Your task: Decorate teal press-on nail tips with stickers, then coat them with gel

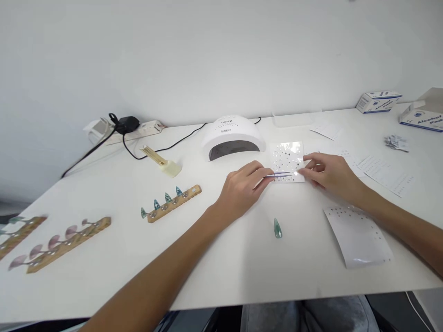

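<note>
A pair of tweezers point(281, 174) is pinched in my left hand point(243, 186), its tips pointing right over a glossy sticker sheet point(288, 152). Small shiny stars or similar shapes are scattered on that sheet. My right hand point(327, 173) pinches the sheet's right edge between thumb and fingers. A green pointed press-on nail point(278, 228) lies on the table below the hands. Left of my hands, a wooden nail stand point(175, 204) carries several blue-green nails on small posts.
A white nail lamp point(232, 133) stands behind my left hand. Farther left are a pale yellow brush point(162, 161), a power strip point(147, 129) and a stand of pink nails point(69, 244). More sticker sheets point(360, 237) and alcohol pad boxes point(379, 101) are on the right.
</note>
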Demonstrator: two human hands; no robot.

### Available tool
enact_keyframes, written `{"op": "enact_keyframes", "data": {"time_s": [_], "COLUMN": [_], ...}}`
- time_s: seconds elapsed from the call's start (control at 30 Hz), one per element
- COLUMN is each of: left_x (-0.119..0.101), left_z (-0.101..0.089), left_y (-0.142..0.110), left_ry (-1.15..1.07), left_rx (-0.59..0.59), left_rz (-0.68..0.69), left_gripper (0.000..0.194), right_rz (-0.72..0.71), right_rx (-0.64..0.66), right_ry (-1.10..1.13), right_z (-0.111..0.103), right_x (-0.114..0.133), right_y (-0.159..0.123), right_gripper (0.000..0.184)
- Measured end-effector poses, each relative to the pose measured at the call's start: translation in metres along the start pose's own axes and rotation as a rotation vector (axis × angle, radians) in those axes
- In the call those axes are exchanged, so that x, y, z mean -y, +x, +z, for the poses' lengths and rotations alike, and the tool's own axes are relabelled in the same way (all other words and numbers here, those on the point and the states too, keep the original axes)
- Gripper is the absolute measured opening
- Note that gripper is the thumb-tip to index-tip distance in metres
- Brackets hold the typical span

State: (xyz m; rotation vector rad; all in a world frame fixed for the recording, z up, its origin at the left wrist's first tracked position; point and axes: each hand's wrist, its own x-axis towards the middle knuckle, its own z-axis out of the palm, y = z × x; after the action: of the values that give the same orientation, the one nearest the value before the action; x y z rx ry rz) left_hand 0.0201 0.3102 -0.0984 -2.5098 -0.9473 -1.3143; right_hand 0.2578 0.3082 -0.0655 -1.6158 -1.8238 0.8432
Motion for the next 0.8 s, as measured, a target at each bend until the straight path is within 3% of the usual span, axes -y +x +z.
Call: {"op": "enact_keyframes", "data": {"time_s": [0.07,0.17,0.23,0.3,0.43,0.53,0.63,0.8], "left_x": [0.0,0.0,0.0,-0.001,-0.005,-0.005,-0.005,-0.007], "left_z": [0.0,0.0,0.0,-0.002,-0.005,-0.007,-0.008,-0.008], "left_y": [0.001,0.001,0.002,0.004,0.009,0.012,0.013,0.014], "left_ry": [-0.033,-0.071,-0.079,-0.113,-0.286,-0.416,-0.501,-0.538], "left_rx": [-0.004,-0.021,-0.034,-0.025,0.015,0.003,0.003,0.001], "left_rz": [-0.028,-0.055,-0.064,-0.117,-0.426,-0.631,-0.718,-0.729], "left_gripper": [0.008,0.008,0.008,0.008,0.009,0.012,0.011,0.01], "right_rz": [-0.013,-0.107,-0.171,-0.203,-0.209,-0.175,-0.176,-0.214], "right_rx": [-0.1,-0.152,-0.073,0.078,0.39,0.552,0.597,0.52], "right_ry": [-0.072,-0.148,-0.144,-0.109,-0.078,-0.088,-0.073,-0.037], "right_z": [-0.002,-0.005,-0.005,-0.003,0.004,0.009,0.018,0.034], "right_x": [-0.001,0.0,0.001,0.004,0.013,0.021,0.026,0.028], "right_y": [0.0,-0.001,-0.003,-0.008,-0.023,-0.035,-0.042,-0.045], "right_gripper": [0.038,0.025,0.01,0.009,0.014,0.019,0.025,0.024]}}
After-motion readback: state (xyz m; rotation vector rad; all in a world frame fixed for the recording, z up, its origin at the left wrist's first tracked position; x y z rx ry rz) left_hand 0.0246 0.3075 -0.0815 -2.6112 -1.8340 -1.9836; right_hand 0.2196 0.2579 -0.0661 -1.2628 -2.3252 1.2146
